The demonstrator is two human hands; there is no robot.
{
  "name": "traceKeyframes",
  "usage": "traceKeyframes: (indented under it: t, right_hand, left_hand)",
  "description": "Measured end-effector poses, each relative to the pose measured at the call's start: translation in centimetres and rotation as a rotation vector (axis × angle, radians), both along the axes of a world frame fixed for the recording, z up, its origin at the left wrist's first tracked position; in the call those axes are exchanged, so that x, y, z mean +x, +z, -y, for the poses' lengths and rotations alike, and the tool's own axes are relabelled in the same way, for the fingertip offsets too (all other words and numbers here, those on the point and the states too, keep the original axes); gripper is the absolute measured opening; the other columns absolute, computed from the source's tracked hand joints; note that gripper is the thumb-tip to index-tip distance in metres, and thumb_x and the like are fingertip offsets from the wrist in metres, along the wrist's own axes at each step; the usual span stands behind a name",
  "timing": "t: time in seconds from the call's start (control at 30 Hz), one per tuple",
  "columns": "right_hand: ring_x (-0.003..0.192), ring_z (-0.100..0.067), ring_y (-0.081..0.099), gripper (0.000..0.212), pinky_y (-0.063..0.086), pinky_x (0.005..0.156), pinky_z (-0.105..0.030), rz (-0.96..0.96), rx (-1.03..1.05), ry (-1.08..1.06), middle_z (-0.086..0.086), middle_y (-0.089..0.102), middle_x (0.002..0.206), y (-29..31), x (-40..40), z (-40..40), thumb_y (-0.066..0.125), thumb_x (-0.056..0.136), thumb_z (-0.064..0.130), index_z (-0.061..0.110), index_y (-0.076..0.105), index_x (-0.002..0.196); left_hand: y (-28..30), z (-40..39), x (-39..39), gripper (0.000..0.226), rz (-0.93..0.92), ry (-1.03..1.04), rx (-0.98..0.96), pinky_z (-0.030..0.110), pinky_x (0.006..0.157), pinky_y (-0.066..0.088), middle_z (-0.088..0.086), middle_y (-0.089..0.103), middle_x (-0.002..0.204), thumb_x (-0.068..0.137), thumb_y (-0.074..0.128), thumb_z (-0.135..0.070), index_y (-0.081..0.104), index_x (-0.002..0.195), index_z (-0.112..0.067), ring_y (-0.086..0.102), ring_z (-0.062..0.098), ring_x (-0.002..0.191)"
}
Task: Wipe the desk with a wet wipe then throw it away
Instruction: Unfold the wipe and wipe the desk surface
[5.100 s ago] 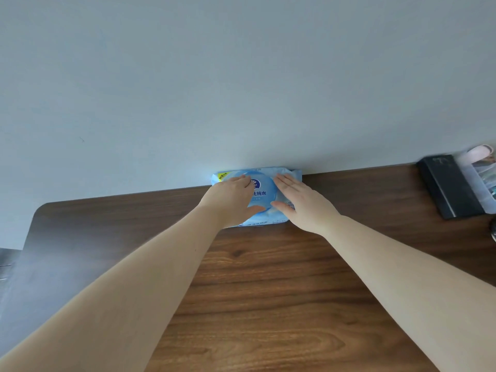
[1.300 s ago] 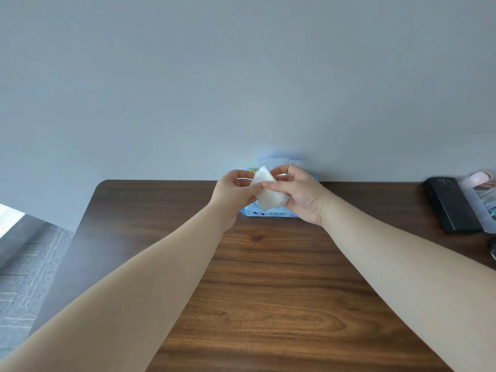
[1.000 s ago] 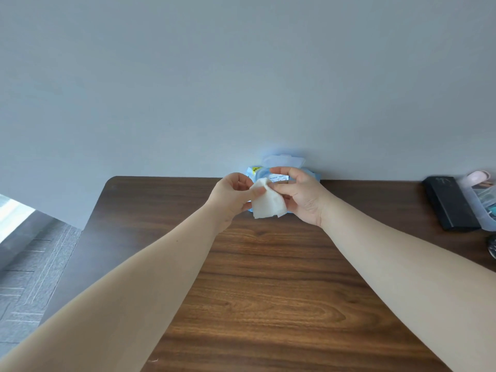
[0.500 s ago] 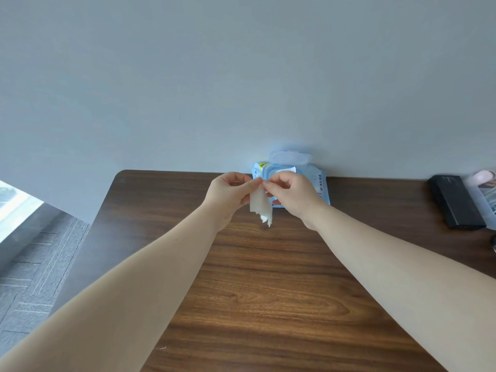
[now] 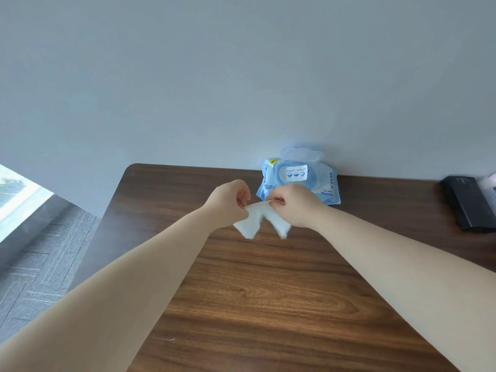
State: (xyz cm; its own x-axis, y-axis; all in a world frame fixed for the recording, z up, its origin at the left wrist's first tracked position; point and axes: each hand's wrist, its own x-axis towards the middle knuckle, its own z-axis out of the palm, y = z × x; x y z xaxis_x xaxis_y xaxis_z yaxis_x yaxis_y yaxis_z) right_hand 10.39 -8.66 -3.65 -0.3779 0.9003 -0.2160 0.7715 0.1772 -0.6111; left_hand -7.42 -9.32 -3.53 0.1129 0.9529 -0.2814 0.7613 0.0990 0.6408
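Observation:
A white wet wipe hangs in the air above the dark wooden desk, half unfolded. My left hand pinches its top edge on the left and my right hand pinches it on the right, so both hold it stretched between them. Behind my hands the blue wet-wipe pack lies against the wall with its flip lid standing open.
A black flat box lies at the desk's right back edge, with a pale object beside it cut off by the frame. The desk's rounded left corner borders grey carpet floor and a bright window strip.
The wipe came out of the pack and my hands drew back toward me. In the last half second they moved apart, unfolding the wipe from a narrow strip into a wider sheet.

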Motion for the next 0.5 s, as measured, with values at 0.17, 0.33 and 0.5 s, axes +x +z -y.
traceKeyframes:
  t: [0.17,0.33,0.5]
  right_hand:
    - [0.08,-0.033,0.053,0.007,0.045,0.057,-0.038,0.072,0.419,0.215,-0.013,0.055,0.076,-2.0,-1.0,0.9,0.058,0.074,-0.001,0.001,0.064,0.073]
    - [0.071,-0.031,0.053,0.015,0.049,0.054,-0.039,0.052,0.439,0.333,-0.01,0.058,0.072,-5.3,-1.3,2.4,0.069,0.073,0.01,0.003,0.06,0.063]
    - [0.092,-0.024,0.057,0.033,0.049,0.078,-0.041,0.143,0.049,0.387,-0.003,0.066,0.098,-8.0,-3.6,4.6,0.046,0.092,0.038,0.012,0.067,0.09]
  left_hand:
    - [-2.4,-0.5,-0.6,0.028,-0.317,-0.087,0.17,0.029,0.067,0.04,0.001,0.059,0.098,0.085,0.048,-0.006,0.071,0.097,-0.016,0.056,0.024,0.09]
    - [-4.5,-0.3,-0.4,0.03,-0.023,0.069,0.192,0.014,0.081,0.036,0.001,0.067,0.114,0.081,0.05,0.006,0.074,0.09,-0.009,0.059,0.019,0.107]
    - [-7.7,1.4,-2.7,0.035,-0.058,-0.048,0.037,0.019,0.09,0.039,-0.003,0.063,0.121,0.084,0.043,0.006,0.073,0.09,-0.011,0.055,0.017,0.114]
